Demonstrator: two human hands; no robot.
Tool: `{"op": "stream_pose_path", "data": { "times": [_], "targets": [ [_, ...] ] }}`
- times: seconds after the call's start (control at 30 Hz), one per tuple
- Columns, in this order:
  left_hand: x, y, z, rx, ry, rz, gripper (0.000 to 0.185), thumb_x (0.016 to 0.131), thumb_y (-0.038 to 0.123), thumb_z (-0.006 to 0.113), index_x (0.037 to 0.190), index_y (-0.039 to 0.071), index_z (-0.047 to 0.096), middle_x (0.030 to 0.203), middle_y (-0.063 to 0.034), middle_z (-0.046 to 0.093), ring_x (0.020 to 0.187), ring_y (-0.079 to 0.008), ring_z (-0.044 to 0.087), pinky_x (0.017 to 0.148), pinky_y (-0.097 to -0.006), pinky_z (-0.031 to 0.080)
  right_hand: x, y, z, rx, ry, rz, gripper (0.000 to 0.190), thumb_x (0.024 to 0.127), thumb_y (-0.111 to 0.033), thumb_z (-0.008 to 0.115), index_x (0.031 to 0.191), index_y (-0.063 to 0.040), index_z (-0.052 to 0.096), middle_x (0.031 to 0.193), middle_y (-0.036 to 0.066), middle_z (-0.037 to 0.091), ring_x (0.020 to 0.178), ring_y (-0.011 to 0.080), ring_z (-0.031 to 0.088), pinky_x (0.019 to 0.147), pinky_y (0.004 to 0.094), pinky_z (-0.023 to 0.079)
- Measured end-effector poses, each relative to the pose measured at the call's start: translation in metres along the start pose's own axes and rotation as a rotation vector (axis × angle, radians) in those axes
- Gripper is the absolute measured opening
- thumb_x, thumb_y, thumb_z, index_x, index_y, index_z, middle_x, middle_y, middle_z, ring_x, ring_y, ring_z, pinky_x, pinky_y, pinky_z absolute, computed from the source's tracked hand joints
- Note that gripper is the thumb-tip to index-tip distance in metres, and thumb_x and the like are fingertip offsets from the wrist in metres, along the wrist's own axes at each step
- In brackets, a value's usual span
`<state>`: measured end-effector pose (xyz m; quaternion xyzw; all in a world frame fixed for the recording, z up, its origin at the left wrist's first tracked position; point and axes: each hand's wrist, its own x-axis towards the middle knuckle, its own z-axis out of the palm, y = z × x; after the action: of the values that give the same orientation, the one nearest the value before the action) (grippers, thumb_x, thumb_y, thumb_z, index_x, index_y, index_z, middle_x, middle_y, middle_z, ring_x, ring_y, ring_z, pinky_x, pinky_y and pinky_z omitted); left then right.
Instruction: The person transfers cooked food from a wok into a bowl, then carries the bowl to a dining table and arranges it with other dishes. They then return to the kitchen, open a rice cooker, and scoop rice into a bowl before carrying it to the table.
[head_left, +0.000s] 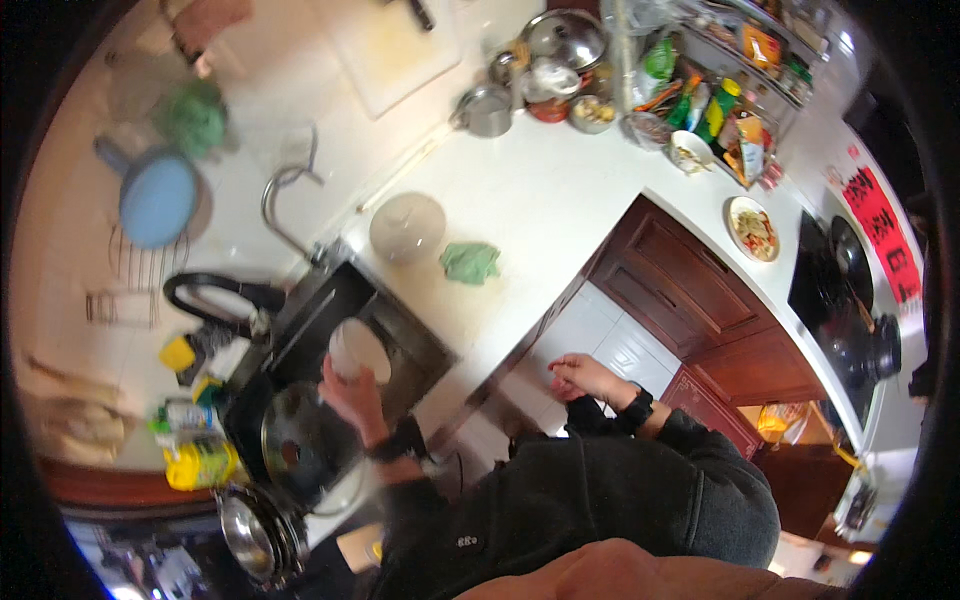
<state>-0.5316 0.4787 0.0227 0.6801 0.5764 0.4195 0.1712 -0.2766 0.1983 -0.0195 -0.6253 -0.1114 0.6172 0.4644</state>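
Observation:
My left hand (352, 394) holds a white bowl (361, 351) by its side over the black sink (397, 337), its outer side turned up. Away from the counter, over the floor, my right hand (585, 375) has its fingers bent and near each other; whether it holds anything small I cannot tell. On the white counter beside the sink sit a translucent round lid or bowl (407, 227) and a crumpled green cloth (469, 262). A black faucet hose (217, 289) arches at the sink's back edge, near a metal spout (289, 217).
Metal pots (259, 529) stand stacked left of me, near a yellow bottle (201, 463). A blue pan (159, 199) hangs on the wall. Across the counter are a steel pot (485, 111), a food plate (753, 229) and the black stove (817, 277). A lower cabinet is open at right.

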Motion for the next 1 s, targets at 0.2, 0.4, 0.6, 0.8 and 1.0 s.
{"op": "stream_pose_path", "data": {
  "times": [0.2,0.4,0.6,0.8,1.0],
  "targets": [
    [-0.008,-0.006,0.005,0.04,-0.037,-0.021,0.064,0.059,0.004,0.067,0.12,0.001,0.051,0.1,-0.0215,0.054,0.095,-0.0339,0.054,0.085,-0.0411,0.043,-0.025,0.004,-0.025,0.054,0.096,0.006,0.031,0.092,-0.019,0.048,0.118,-0.002,0.048,0.087,0.009,0.063,0.068,0.0136,0.061,0.057,0.024,0.051],
    [-0.021,-0.017,-0.001,-0.482,-0.082,-0.259,0.05,0.075,0.003,0.061,0.121,-0.004,0.046,0.115,-0.0187,0.053,0.102,-0.0267,0.053,0.087,-0.0336,0.044,-0.032,0.004,-0.058,0.103,0.046,-0.129,0.037,0.093,-0.023,0.047,0.124,-0.001,0.044,0.088,0.012,0.062,0.069,0.0163,0.062,0.06,0.0273,0.052],
    [-0.06,0.031,0.016,-0.458,-0.088,-0.175,0.051,0.077,0.005,0.058,0.126,0.001,0.042,0.12,-0.0179,0.05,0.101,-0.0265,0.053,0.085,-0.0361,0.045,-0.067,0.005,-0.127,0.166,0.026,-0.194,0.038,0.092,-0.021,0.048,0.124,-0.001,0.043,0.088,0.012,0.062,0.07,0.0163,0.062,0.06,0.0278,0.053],
    [-0.113,0.151,0.082,-0.756,-0.369,-0.267,0.056,0.084,0.033,0.054,0.128,0.001,0.04,0.121,-0.0171,0.048,0.099,-0.0271,0.055,0.069,-0.0341,0.054,-0.124,0.05,-0.257,0.47,0.376,-0.27,0.033,0.092,-0.018,0.047,0.121,-0.001,0.044,0.086,0.011,0.062,0.069,0.0153,0.062,0.059,0.0267,0.053],
    [-0.198,0.256,0.171,-1.169,-0.871,-0.751,0.048,0.081,0.029,0.059,0.118,0.002,0.047,0.121,-0.0145,0.051,0.104,-0.0287,0.056,0.082,-0.0384,0.054,-0.155,0.076,-0.391,0.692,0.706,-0.385,0.028,0.094,-0.02,0.043,0.114,0.001,0.046,0.077,0.01,0.062,0.058,0.0139,0.06,0.052,0.025,0.054]
  ]
}}
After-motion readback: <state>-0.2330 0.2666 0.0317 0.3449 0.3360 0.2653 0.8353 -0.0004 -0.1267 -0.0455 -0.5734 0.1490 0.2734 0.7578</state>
